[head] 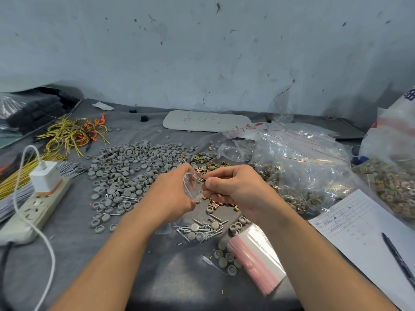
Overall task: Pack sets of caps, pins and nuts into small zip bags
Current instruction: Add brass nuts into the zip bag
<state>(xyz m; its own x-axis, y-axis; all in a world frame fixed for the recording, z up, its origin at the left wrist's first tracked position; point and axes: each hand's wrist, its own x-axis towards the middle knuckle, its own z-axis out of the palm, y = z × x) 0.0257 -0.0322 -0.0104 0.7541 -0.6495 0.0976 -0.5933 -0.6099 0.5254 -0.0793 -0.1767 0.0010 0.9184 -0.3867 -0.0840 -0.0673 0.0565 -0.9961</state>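
Note:
My left hand (171, 190) holds a small clear zip bag (191, 185) open above the middle of the table. My right hand (233, 187) pinches a brass-coloured nut (200, 180) at the bag's mouth. Below the hands lie more brass nuts (221, 204) and a heap of silver pins (202, 228) mixed with a few caps. A wide spread of grey round caps (132, 167) covers the table to the left. A stack of empty zip bags with pink strips (256, 259) lies near the front right.
A white power strip (33, 212) with a charger and cable sits at the left, by yellow and orange wires (71, 133). Large clear bags of packed sets (303, 167) fill the right. A paper form (368, 239) with a pen (397, 257) lies at the front right.

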